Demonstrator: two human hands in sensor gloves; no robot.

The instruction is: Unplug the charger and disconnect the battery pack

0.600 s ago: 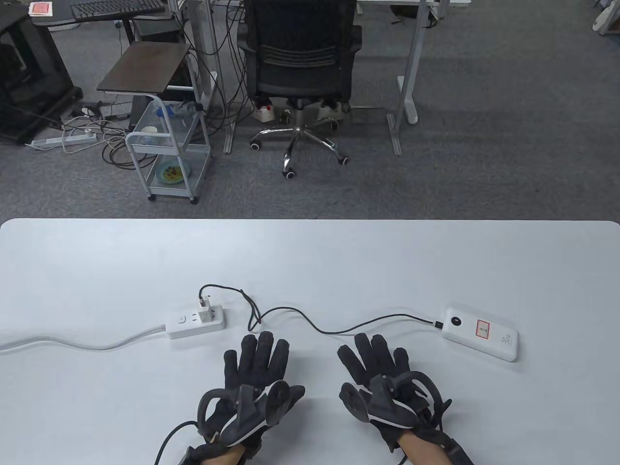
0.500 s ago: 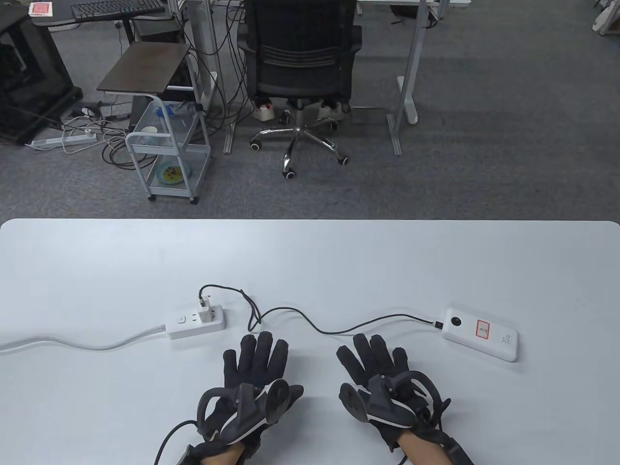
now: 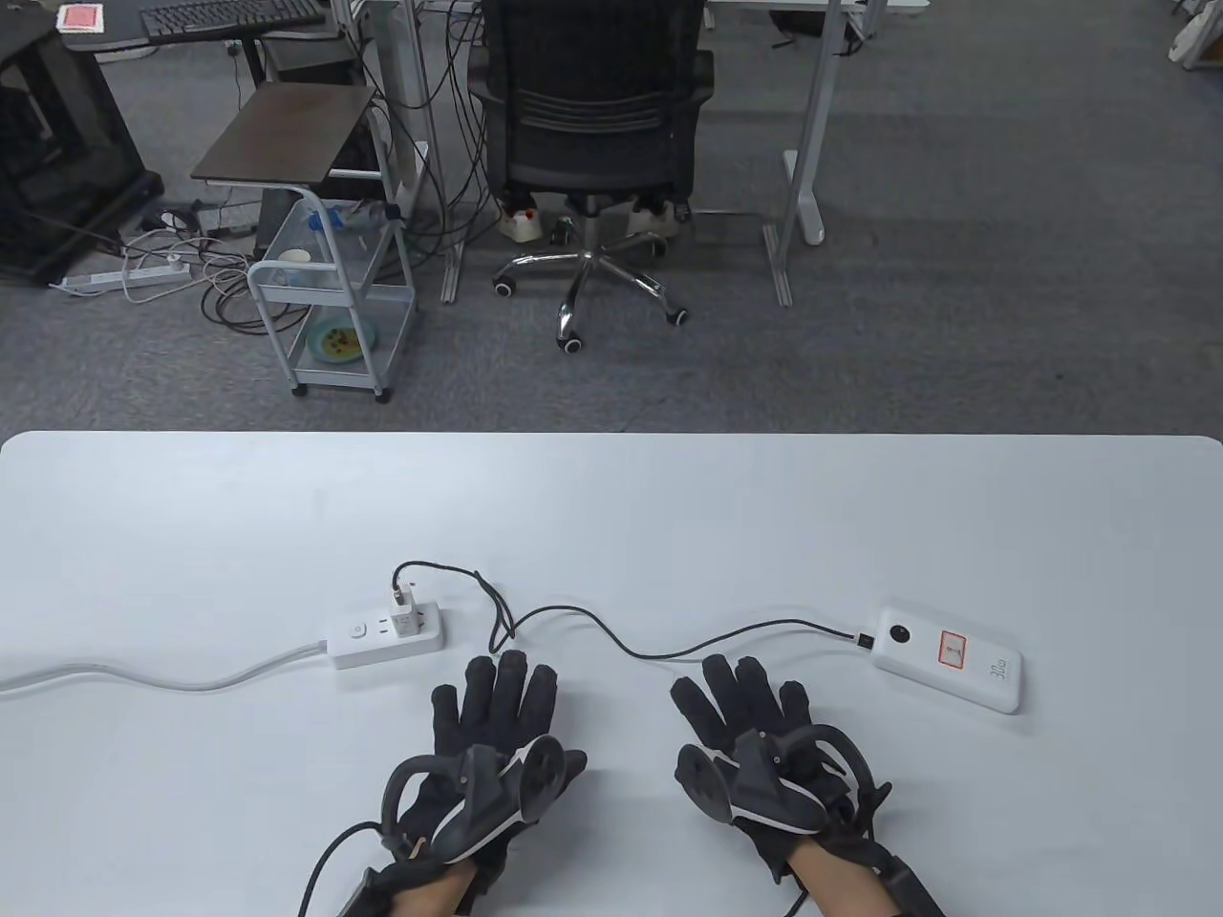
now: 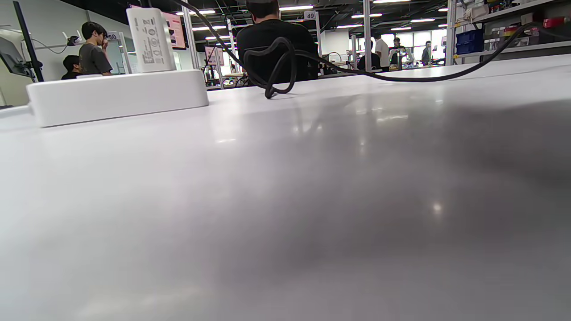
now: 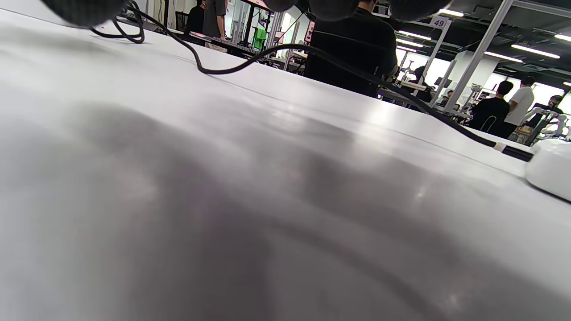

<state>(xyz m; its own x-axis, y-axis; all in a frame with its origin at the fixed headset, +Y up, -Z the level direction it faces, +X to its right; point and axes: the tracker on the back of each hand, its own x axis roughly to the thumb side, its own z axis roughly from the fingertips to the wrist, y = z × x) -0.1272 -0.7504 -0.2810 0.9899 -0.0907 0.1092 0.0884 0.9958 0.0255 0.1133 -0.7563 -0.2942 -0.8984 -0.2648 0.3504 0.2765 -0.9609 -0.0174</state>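
A white charger (image 3: 408,611) stands plugged into a white power strip (image 3: 384,641) left of centre; both show in the left wrist view, the charger (image 4: 151,39) on the strip (image 4: 116,96). A black cable (image 3: 669,650) runs from the charger to a white battery pack (image 3: 951,659) at the right, plugged into its left end. In the right wrist view the cable (image 5: 250,58) reaches the pack (image 5: 551,174). My left hand (image 3: 497,712) lies flat and open just below the strip's right end. My right hand (image 3: 740,707) lies flat and open below the cable. Neither touches anything but the table.
The power strip's white cord (image 3: 162,676) runs off the table's left edge. The cable makes a small loop (image 3: 499,626) just above my left fingertips. Beyond the table's far edge (image 3: 611,435) stand an office chair (image 3: 592,143) and a small cart (image 3: 330,287).
My left hand has shifted slightly left and lifted a little toward the power strip. My right hand has hardly moved. The charger, cable and battery pack are unchanged.
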